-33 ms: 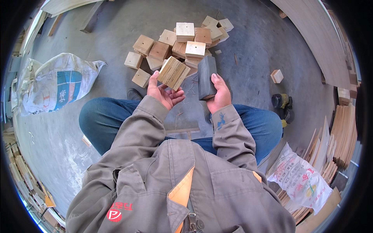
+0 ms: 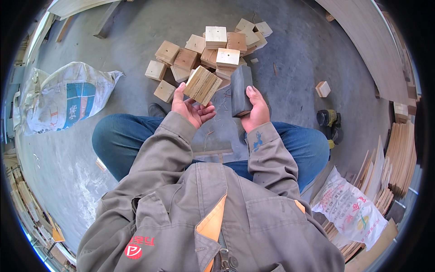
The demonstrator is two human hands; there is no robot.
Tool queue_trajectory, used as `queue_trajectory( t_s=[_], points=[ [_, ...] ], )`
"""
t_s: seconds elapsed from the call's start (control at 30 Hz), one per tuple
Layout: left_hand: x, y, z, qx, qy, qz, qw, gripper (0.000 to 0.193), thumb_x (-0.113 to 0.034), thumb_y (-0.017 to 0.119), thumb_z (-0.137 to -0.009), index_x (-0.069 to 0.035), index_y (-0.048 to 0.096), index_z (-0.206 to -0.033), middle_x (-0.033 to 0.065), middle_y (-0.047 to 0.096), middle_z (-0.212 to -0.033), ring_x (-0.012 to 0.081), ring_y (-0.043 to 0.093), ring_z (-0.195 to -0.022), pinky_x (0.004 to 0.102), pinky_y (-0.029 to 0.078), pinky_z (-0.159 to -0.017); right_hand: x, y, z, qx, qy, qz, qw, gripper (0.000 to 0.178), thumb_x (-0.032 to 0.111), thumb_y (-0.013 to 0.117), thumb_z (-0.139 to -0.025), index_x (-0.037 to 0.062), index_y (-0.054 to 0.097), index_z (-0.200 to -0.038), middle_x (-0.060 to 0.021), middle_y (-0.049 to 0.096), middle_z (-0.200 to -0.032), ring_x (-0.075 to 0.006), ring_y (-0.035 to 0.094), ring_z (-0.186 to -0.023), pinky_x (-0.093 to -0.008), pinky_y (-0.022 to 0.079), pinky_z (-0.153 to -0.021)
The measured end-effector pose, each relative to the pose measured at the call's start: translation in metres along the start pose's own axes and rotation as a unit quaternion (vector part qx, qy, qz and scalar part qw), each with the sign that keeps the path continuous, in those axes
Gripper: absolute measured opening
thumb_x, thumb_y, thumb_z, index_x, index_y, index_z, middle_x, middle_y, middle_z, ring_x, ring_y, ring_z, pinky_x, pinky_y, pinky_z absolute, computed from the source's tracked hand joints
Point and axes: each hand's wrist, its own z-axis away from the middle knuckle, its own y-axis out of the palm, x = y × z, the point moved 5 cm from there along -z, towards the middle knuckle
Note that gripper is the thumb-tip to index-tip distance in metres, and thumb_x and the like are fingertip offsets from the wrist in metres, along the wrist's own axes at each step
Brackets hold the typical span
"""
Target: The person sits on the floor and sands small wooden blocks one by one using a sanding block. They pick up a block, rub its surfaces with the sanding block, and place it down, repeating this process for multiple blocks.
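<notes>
My left hand (image 2: 190, 108) is closed on a layered plywood block (image 2: 203, 86), thumb on its left side and fingers beneath. The block is tilted, its striped edge facing up. In my right hand (image 2: 257, 108) is a dark grey oblong sanding block (image 2: 241, 91), held nearly upright with the thumb along its right side; a strip of brown shows at its lower end. The two blocks are side by side, with a gap between them. Just beyond them lies a heap of square wooden blocks (image 2: 185, 59), several with a small hole in the top face.
A white woven sack (image 2: 97, 97) lies on the concrete floor (image 2: 149, 27) at left. On the right are a lone wooden block (image 2: 322, 89), a yellow-and-black power tool (image 2: 330, 119), stacked wood strips (image 2: 401, 156) and a white plastic bag (image 2: 351, 208). A large board (image 2: 362, 45) leans at far right.
</notes>
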Motion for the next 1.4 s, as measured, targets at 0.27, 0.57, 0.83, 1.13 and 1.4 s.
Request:
queue_trajectory(
  t_s=[0.27, 0.57, 0.83, 1.13, 1.4],
  points=[
    [0.001, 0.008, 0.005, -0.004, 0.028, -0.087, 0.996, 0.087, -0.069, 0.058, -0.089, 0.0, 0.048, -0.14, 0.022, 0.068, -0.101, 0.0336, 0.073, -0.085, 0.0496, 0.063, -0.08, 0.006, 0.006, 0.004, 0.004, -0.029, 0.058, 0.998, 0.047, 0.014, 0.063, -0.103, -0.0032, 0.052, -0.145, -0.0096, 0.066, -0.126, -0.0169, 0.064, -0.111, -0.0328, 0.052, -0.098],
    [0.0, 0.005, -0.002, 0.13, 0.086, -0.114, 0.981, 0.084, -0.04, 0.074, -0.078, -0.009, 0.044, -0.151, 0.0226, 0.061, -0.137, 0.0388, 0.065, -0.12, 0.0558, 0.051, -0.102, 0.017, 0.012, 0.006, 0.113, -0.131, 0.257, 0.951, 0.061, 0.015, 0.075, -0.095, -0.0039, 0.052, -0.148, -0.0143, 0.065, -0.132, -0.0176, 0.062, -0.117, -0.0297, 0.049, -0.103],
    [-0.001, -0.005, -0.014, 0.083, 0.119, -0.063, 0.987, 0.071, -0.031, 0.077, -0.087, -0.017, 0.046, -0.15, 0.0094, 0.059, -0.14, 0.0339, 0.059, -0.125, 0.0589, 0.047, -0.103, 0.001, 0.007, 0.004, 0.127, -0.156, 0.404, 0.893, 0.064, 0.021, 0.08, -0.091, -0.0036, 0.056, -0.145, -0.0191, 0.064, -0.137, -0.0218, 0.063, -0.121, -0.0324, 0.049, -0.104],
    [-0.012, 0.007, -0.001, 0.1, 0.196, -0.083, 0.972, 0.079, -0.009, 0.081, -0.083, -0.02, 0.042, -0.152, 0.0082, 0.059, -0.14, 0.0306, 0.06, -0.126, 0.0536, 0.052, -0.1, -0.006, 0.021, 0.012, 0.137, -0.112, 0.251, 0.952, 0.061, 0.015, 0.074, -0.097, -0.0049, 0.049, -0.149, -0.0154, 0.064, -0.134, -0.0186, 0.062, -0.119, -0.0306, 0.049, -0.103],
    [-0.005, 0.026, 0.012, 0.21, 0.215, -0.116, 0.947, 0.095, -0.004, 0.083, -0.077, -0.013, 0.036, -0.159, 0.0129, 0.058, -0.142, 0.0324, 0.06, -0.13, 0.0493, 0.052, -0.108, -0.009, -0.009, -0.01, -0.001, -0.038, 0.172, 0.984, 0.059, 0.015, 0.069, -0.1, -0.0048, 0.046, -0.151, -0.0144, 0.07, -0.121, -0.0161, 0.067, -0.103, -0.0289, 0.056, -0.089]
  ],
)
